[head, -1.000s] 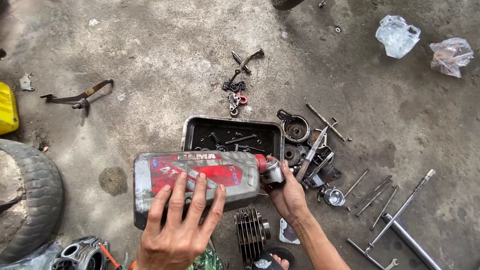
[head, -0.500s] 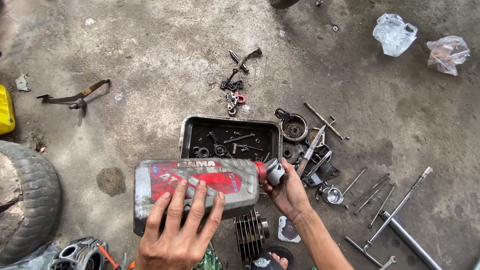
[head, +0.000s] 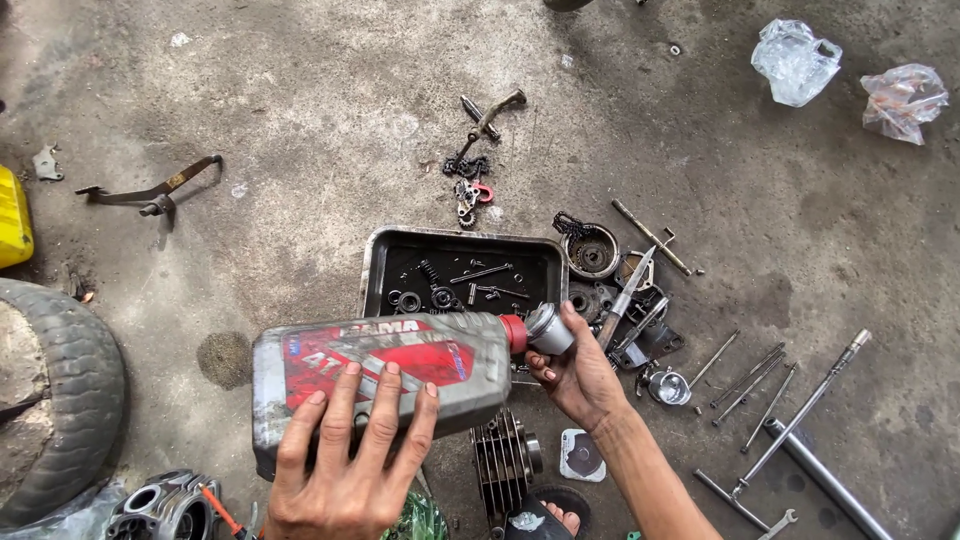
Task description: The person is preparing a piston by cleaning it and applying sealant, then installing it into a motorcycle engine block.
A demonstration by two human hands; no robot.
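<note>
You're over a stained concrete floor [head: 300,110], worn tyre [head: 50,400] at your left edge. The grey oil bottle [head: 380,375] lies sideways in the air, below the black metal tray [head: 375,265] of small parts. Your left hand [head: 345,465] is spread flat over its red label, fingers wrapped on the body. Your right hand [head: 580,375] is closed round the silver cap [head: 550,328] at the red neck. A finned cylinder [head: 505,460] sits under the bottle; long bolts [head: 745,370] lie well to the right.

Concrete floor [head: 300,110] — parts tray [head: 372,262], tyre [head: 60,400], scattered rods [head: 745,365].
</note>
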